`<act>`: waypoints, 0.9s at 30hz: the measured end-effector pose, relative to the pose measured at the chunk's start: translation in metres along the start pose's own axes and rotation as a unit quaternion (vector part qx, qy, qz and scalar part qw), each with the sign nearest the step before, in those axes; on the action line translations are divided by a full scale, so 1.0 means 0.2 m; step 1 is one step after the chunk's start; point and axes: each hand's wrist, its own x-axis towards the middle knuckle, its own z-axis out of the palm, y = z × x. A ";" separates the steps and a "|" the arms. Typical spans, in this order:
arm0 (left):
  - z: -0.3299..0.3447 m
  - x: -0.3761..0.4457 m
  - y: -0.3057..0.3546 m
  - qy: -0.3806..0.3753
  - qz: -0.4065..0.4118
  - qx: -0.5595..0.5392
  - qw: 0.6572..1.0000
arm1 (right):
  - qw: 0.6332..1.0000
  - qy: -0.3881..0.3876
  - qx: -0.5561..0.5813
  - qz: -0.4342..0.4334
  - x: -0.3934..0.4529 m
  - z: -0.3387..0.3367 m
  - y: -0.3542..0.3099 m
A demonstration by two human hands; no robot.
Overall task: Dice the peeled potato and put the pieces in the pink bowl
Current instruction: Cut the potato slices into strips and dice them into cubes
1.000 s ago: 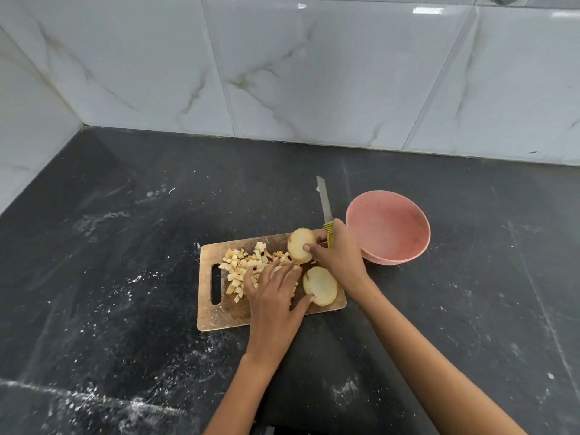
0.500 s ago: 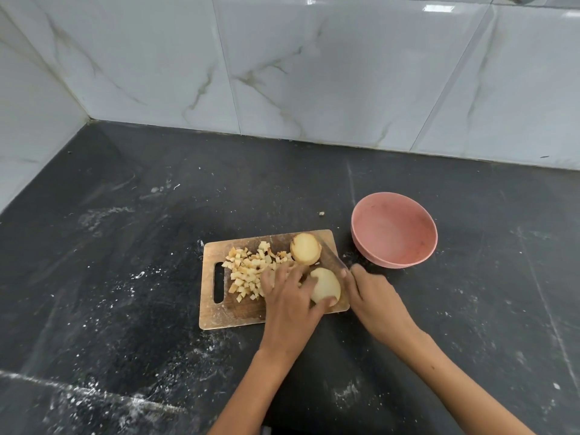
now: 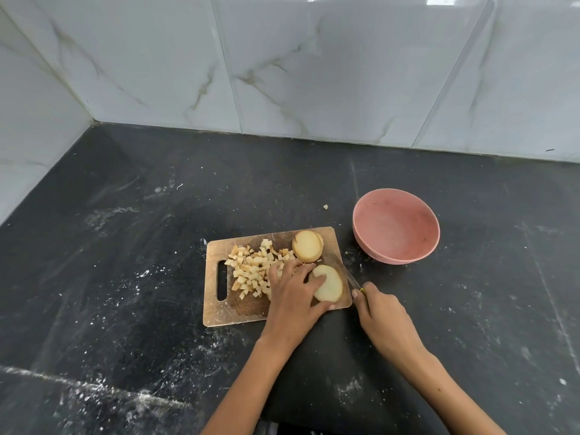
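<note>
A wooden cutting board [image 3: 226,309] lies on the dark counter. A pile of diced potato [image 3: 251,268] covers its left half. One thick potato piece [image 3: 307,246] stands at the board's far right corner. Nearer me, my left hand [image 3: 295,296] holds a second potato slice [image 3: 331,285] between fingers and thumb. My right hand [image 3: 381,312] grips a knife [image 3: 345,271] by its green handle, the blade lying on the board just right of that slice. The pink bowl [image 3: 395,226] sits empty to the right of the board.
A single potato bit [image 3: 326,207] lies on the counter behind the board. White starchy smears [image 3: 94,384] mark the dark counter [image 3: 141,199] at front left. Marble-tiled walls [image 3: 314,64] close the back and left sides.
My right hand has swung the knife from behind the far potato piece down to the board's right edge. My left hand has shifted right onto the near slice.
</note>
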 end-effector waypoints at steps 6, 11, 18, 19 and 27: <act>0.01 0.01 -0.02 0.034 -0.001 0.000 0.999 | 1.000 0.011 0.010 0.010 -0.03 0.01 0.01; -0.02 0.09 -0.03 0.112 0.018 -0.047 0.993 | 0.996 0.040 0.079 0.018 -0.01 0.01 -0.05; -0.05 0.48 -0.06 0.108 -0.020 -0.033 0.993 | 0.985 0.069 0.153 0.045 0.05 0.01 -0.11; -0.04 0.54 -0.06 0.098 -0.028 -0.031 0.994 | 0.984 0.070 0.158 0.052 0.06 0.00 -0.11; 0.06 0.82 -0.10 0.024 0.008 0.027 0.999 | 0.979 0.084 0.166 0.080 0.08 -0.04 -0.08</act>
